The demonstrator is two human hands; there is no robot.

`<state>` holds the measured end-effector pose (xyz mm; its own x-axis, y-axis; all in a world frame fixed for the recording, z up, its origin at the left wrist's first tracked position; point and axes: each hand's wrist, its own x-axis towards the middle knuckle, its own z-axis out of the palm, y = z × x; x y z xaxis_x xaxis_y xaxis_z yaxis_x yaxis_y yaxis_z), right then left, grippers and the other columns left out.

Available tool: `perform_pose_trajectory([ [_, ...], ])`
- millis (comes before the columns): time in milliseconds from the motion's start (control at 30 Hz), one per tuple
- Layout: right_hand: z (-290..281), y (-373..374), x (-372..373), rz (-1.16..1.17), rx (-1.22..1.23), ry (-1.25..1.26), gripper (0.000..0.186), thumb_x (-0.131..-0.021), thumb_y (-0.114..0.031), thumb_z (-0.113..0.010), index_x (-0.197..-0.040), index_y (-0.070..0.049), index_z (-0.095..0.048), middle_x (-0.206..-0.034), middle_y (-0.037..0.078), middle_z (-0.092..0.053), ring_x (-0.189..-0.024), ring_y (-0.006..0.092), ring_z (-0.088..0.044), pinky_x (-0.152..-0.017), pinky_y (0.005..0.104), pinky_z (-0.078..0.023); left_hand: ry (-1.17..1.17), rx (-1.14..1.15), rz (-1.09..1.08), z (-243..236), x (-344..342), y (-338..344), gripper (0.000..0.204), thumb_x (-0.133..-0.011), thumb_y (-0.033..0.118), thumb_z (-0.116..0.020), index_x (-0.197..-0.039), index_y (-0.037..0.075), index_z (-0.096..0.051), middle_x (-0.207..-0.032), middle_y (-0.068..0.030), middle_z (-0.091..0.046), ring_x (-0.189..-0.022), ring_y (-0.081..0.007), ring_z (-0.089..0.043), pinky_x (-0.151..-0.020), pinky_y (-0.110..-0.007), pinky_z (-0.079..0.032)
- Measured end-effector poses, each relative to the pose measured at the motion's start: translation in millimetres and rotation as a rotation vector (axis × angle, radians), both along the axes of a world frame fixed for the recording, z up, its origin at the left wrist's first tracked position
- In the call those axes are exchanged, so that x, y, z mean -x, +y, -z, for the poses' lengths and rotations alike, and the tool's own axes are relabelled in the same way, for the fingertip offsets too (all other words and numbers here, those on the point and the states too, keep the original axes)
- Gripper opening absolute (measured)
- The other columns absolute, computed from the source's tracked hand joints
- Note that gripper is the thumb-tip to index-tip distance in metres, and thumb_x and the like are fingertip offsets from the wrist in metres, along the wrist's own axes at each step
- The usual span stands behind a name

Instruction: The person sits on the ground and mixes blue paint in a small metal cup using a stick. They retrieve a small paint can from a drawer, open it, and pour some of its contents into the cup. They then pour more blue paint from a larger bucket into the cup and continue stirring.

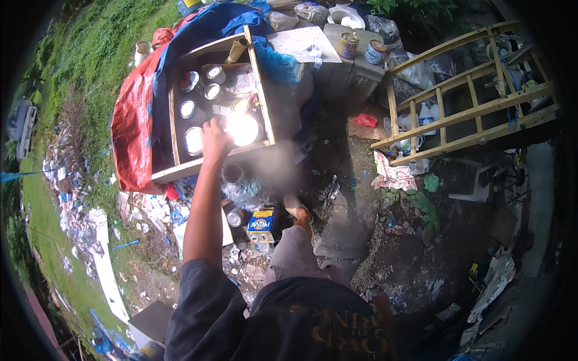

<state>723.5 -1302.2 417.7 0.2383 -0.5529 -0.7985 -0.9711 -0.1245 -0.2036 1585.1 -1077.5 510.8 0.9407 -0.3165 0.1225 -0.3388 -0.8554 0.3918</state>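
My left hand (214, 132) is reached into a wooden-framed box (211, 157), fingers curled beside a sunlit white-topped can (243, 129); what they grip, if anything, is hidden. Another can (192, 141) is just left of the hand. Several smaller cans (188, 109) stand farther inside with a tan cylinder (235, 51). Pale haze hangs right of the box. Part of what looks like my right hand (382, 305) shows low beside my dark shirt, its fingers hidden.
Red tarp (129, 144) drapes the box's left side. Two cans (348, 46) stand on concrete blocks (355, 78). A wooden ladder-like frame (463, 118) leans at right. A blue-yellow rectangular tin (261, 224) lies near my sandalled foot (298, 209); scattered litter covers the ground.
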Motion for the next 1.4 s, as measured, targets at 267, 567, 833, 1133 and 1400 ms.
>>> perform_pose_trajectory([
  [267, -38, -99, -181, 0.227, 0.179, -0.275, 0.039, -0.085, -0.013, -0.068, -0.122, 0.000, -0.064, -0.115, 0.016, -0.067, -0.106, 0.0261, -0.063, -0.094, 0.0386, -0.049, 0.202, -0.378, 0.068, 17, -90, -106, 0.079, -0.076, 0.055, -0.078, -0.129, 0.001, -0.055, -0.131, -0.0199, -0.056, -0.126, -0.0397, -0.054, -0.101, -0.050, -0.049],
  [567, 16, -106, -153, -0.127, -0.014, -0.163, 0.026, -0.081, -0.019, -0.070, -0.099, 0.000, -0.068, -0.104, 0.019, -0.069, -0.093, 0.0288, -0.066, -0.083, 0.0430, -0.052, 0.273, -0.127, 0.052, 8, -126, -100, 0.072, -0.073, 0.036, -0.080, -0.128, -0.001, -0.054, -0.127, -0.0248, -0.055, -0.120, -0.0443, -0.055, -0.100, -0.051, -0.050],
  [833, 5, -170, -221, -0.073, 0.014, -0.076, 0.035, -0.086, -0.016, -0.067, -0.116, 0.003, -0.067, -0.117, 0.022, -0.069, -0.112, 0.0346, -0.065, -0.097, 0.0416, -0.049, 0.124, -0.057, -0.012, -38, -133, -39, 0.065, -0.071, 0.022, -0.079, -0.129, 0.001, -0.058, -0.118, -0.0242, -0.056, -0.114, -0.0433, -0.056, -0.098, -0.049, -0.050],
  [1133, -37, -203, -337, -0.143, 0.120, -0.163, 0.035, -0.088, -0.011, -0.069, -0.121, 0.002, -0.065, -0.113, 0.015, -0.069, -0.108, 0.0279, -0.064, -0.098, 0.0372, -0.047, -0.007, -0.045, -0.075, -118, -132, -4, 0.065, -0.073, 0.022, -0.079, -0.130, -0.002, -0.060, -0.120, -0.0231, -0.058, -0.111, -0.0408, -0.058, -0.096, -0.047, -0.051],
  [1400, -4, -228, -366, -0.323, 0.059, -0.179, 0.031, -0.087, -0.012, -0.069, -0.116, 0.000, -0.066, -0.113, 0.015, -0.068, -0.108, 0.0279, -0.064, -0.097, 0.0386, -0.048, -0.039, -0.056, -0.194, -146, -104, 11, 0.068, -0.072, 0.022, -0.080, -0.132, -0.001, -0.059, -0.121, -0.0218, -0.058, -0.111, -0.0396, -0.057, -0.099, -0.046, -0.049],
])
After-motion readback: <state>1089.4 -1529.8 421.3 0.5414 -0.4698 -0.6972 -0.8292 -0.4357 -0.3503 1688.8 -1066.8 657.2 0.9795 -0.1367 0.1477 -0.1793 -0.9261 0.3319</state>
